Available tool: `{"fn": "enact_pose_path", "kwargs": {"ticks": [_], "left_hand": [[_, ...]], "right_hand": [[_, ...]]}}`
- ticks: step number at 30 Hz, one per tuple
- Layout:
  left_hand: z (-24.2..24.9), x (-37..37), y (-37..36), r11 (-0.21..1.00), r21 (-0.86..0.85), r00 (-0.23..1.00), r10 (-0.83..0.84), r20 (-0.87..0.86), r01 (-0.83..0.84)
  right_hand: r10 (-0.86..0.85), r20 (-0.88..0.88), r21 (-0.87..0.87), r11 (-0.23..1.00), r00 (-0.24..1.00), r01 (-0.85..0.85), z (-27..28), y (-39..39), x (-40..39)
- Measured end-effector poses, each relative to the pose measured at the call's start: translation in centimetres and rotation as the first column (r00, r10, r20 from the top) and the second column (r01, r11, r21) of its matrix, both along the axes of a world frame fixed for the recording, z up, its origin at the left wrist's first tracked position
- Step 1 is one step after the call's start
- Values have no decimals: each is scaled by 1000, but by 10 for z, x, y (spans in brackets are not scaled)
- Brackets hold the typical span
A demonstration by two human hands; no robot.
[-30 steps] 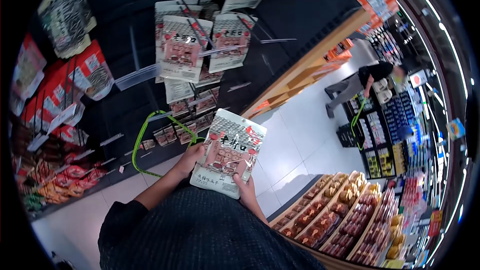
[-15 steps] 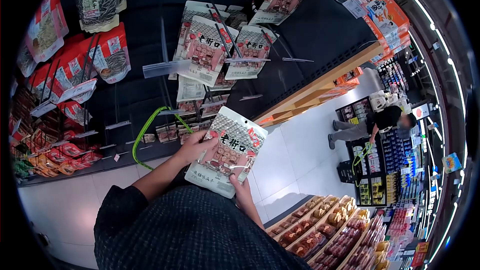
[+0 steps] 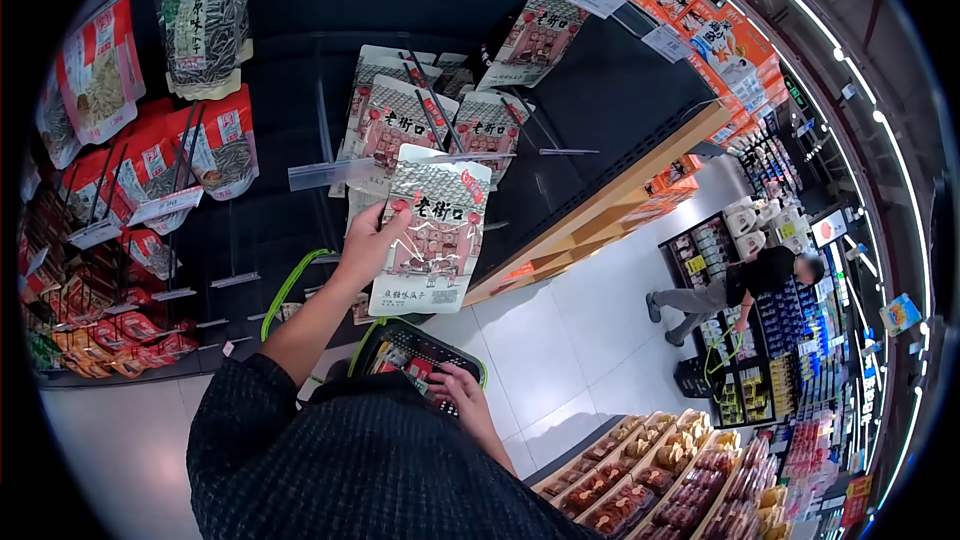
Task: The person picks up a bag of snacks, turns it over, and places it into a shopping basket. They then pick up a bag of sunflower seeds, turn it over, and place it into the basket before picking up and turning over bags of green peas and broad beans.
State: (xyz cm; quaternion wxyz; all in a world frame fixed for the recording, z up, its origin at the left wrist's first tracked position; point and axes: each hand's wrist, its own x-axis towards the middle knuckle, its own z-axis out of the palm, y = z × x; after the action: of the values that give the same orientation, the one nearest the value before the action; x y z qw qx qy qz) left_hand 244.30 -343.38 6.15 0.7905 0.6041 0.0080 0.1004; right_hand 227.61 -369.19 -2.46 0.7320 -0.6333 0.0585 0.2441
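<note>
The pale bag is pinched at its left edge by the left hand, long axis running near to far, just before the hanging bags. The right hand is held lower, empty, fingers loosely parted, by the basket.

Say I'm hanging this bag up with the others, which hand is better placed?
Probably your left hand: it already has the bag held up before the hanging bags. Your right hand looks empty and sits lower in view, near the basket.
</note>
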Motion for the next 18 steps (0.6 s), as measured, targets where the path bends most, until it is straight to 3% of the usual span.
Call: {"fn": "enact_pose_path", "kwargs": {"ticks": [18], "left_hand": [[-16, 26, 17, 999, 7, 998, 48, 44, -49]], "right_hand": [[-74, -7, 35, 997, 997, 74, 0, -2, -3]]}}
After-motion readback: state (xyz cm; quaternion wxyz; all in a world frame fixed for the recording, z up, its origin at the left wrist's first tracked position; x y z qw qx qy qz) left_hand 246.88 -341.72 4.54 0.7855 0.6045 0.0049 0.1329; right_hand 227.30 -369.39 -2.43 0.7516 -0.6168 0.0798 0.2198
